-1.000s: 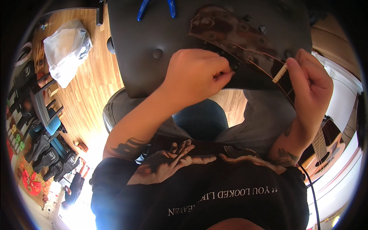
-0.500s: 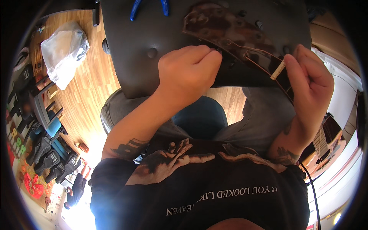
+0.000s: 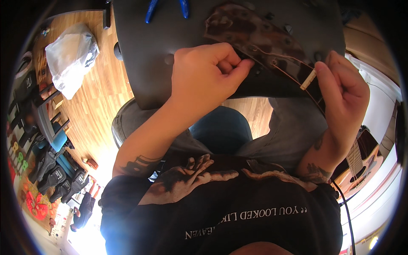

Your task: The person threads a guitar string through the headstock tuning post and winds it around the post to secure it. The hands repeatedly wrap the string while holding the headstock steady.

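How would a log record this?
left hand: curled beside guitar headstock | right hand: thumb by pale nut | blue-handled tool: on black cushion

The left hand (image 3: pixel 206 70) is curling at the near edge of a brown headstock (image 3: pixel 255 32), its grip hiding from sight. The right hand (image 3: pixel 346 83) is bending over the neck (image 3: pixel 319 101) beside the pale nut (image 3: pixel 309 79), where 2 copper-coloured strings (image 3: pixel 287 74) are crossing. A blue-handled tool (image 3: pixel 150 10) is lying on the black bench (image 3: pixel 142 55).

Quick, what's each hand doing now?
Left hand: closed beside the headstock; anything pinched is hidden.
Right hand: closed at the guitar neck, by the pale nut; exact grip unclear.
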`<state>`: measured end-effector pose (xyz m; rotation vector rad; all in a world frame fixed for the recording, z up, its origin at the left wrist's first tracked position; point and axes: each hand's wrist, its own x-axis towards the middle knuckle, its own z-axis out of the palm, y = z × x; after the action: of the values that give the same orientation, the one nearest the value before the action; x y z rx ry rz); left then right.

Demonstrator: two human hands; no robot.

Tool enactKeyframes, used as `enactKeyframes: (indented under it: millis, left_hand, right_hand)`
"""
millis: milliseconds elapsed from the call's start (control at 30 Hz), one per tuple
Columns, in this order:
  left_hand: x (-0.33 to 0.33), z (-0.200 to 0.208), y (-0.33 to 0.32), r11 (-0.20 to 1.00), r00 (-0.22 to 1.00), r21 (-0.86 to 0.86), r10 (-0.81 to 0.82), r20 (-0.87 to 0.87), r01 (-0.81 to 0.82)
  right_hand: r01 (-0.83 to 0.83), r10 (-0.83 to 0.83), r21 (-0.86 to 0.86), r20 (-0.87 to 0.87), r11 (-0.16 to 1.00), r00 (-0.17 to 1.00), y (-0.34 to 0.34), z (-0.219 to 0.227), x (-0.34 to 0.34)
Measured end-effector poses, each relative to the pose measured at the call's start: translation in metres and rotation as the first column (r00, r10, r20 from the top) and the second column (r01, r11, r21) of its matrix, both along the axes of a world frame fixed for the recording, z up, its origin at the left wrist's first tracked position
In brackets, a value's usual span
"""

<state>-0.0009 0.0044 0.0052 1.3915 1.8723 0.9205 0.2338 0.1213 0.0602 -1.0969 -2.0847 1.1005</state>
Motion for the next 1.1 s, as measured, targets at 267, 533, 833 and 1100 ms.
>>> enactKeyframes:
  millis: [267,533,833,1100]
  left_hand:
    - [0.010,-0.016,-0.003,0.989,0.979,0.140,0.073,-0.190,-0.046]
    - [-0.009,-0.001,0.002,0.984,0.970,0.084,-0.139,-0.199,0.158]
    - [-0.012,-0.001,0.005,0.992,0.997,-0.107,-0.072,0.016,0.074]
    - [0.007,-0.027,-0.002,0.907,0.926,0.373,-0.045,-0.376,0.196]
  right_hand:
    - [-0.004,0.004,0.016,-0.014,1.000,1.000,0.000,-0.001,-0.002]
    - [-0.020,0.018,0.049,0.032,0.999,0.999,-0.002,0.002,0.002]
    - [-0.032,0.030,0.063,0.033,0.997,0.999,-0.003,0.000,0.003]
    - [-0.029,0.023,0.076,0.072,0.997,0.997,-0.004,0.003,0.002]
